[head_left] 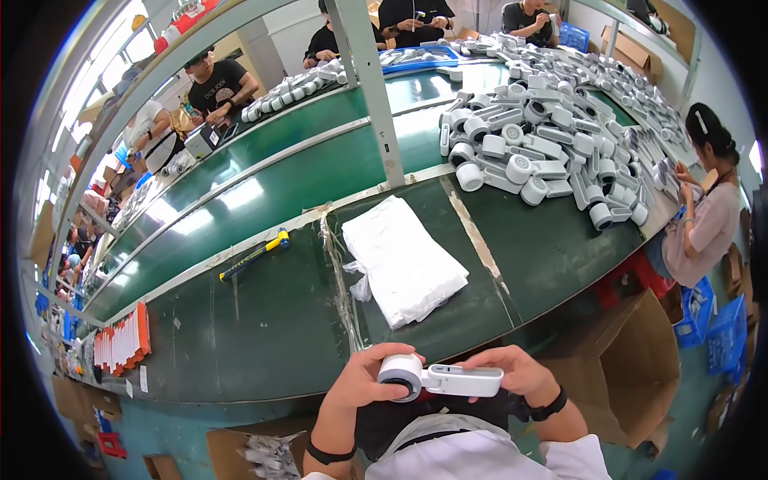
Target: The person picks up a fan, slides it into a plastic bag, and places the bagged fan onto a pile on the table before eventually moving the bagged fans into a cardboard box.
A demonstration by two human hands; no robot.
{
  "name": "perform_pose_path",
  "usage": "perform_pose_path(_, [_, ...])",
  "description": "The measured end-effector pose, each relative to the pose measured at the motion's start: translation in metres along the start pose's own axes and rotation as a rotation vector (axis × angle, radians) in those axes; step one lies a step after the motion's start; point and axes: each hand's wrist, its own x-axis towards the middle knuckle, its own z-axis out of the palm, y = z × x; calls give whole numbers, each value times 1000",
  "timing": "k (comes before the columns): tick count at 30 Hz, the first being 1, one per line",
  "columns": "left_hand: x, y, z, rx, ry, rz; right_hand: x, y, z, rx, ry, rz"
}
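Note:
A white handheld fan [464,381] lies level between my hands, just off the table's near edge. My left hand [370,378] is closed round its round head, which has a grey rim and a dark opening. The fingers of my right hand [516,371] grip the far end of the flat handle. Beyond them, a stack of folded white plastic bags [404,260] rests on the green table [264,328]. A large heap of similar white and grey fans [544,152] covers the table's right part.
A yellow and blue hammer [256,254] lies left of the bags. Orange and white boxes [122,340] stand at the far left. A metal post [372,88] rises behind the table. At right are an open carton [616,368], blue crates [724,340] and a seated person [704,228]; other people work across the benches.

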Motion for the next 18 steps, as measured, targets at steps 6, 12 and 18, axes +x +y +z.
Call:
perform_pose_path(6, [30,16,12,185,-85,-150,4,-17,12,-536,179,365])
perform_pose_path(12, [72,1,0,810,284,263,-12,1,-1,-164,319,54])
perform_pose_path(18, [104,-24,-2,1686,253,431,-15,21,-10,-115,505,-236])
